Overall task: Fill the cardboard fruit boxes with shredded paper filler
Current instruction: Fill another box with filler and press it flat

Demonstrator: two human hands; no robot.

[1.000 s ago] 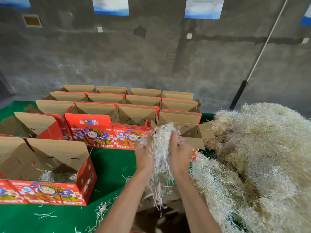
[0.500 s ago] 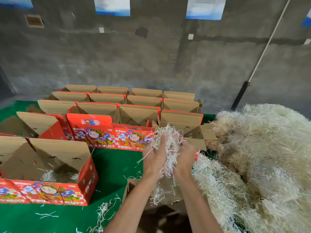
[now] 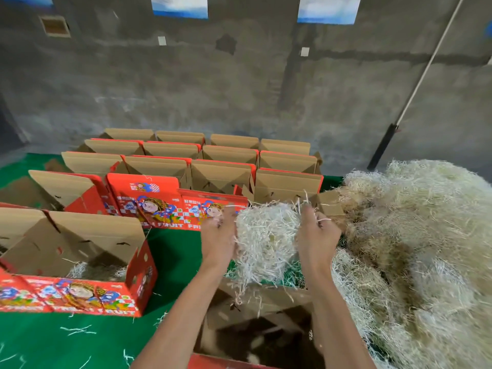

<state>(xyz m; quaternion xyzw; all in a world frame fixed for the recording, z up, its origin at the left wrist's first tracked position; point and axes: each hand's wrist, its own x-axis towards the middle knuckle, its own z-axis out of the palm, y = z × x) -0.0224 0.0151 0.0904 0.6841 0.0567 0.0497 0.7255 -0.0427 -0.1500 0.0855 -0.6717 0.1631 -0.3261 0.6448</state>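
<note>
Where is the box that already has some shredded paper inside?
In the head view the box with some filler stands at the lower left on the green table cover, left of the left hand and in front of the rows of open boxes.

Red cartoon-printed boxes [image 3: 80, 294], off-white shredded paper [image 3: 266, 241], green tabletop [image 3: 93, 339]
</note>
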